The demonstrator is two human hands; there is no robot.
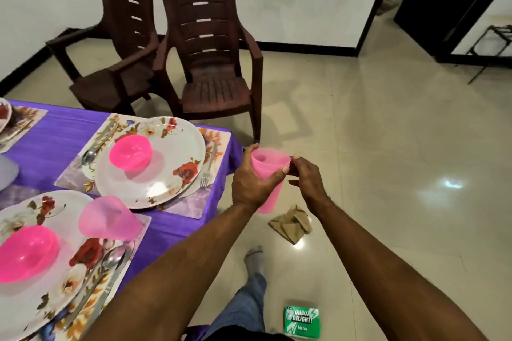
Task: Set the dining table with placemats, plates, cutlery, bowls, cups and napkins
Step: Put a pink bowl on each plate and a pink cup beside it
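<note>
The step in hand looks like splitting the pink cup stack [268, 174], held over the floor just right of the table's [55, 133] near right corner. To do it well, steady the outer cup low and lift the inner one straight by its rim (a twist should free a stuck pair). The left hand [250, 183] wraps the stack, fingers curled round its wall. The right hand [303, 174] pinches the rim between thumb and forefinger; its other fingers lie loosely curled. One cup [110, 217] already lies tipped on the near placemat [138, 225].
</note>
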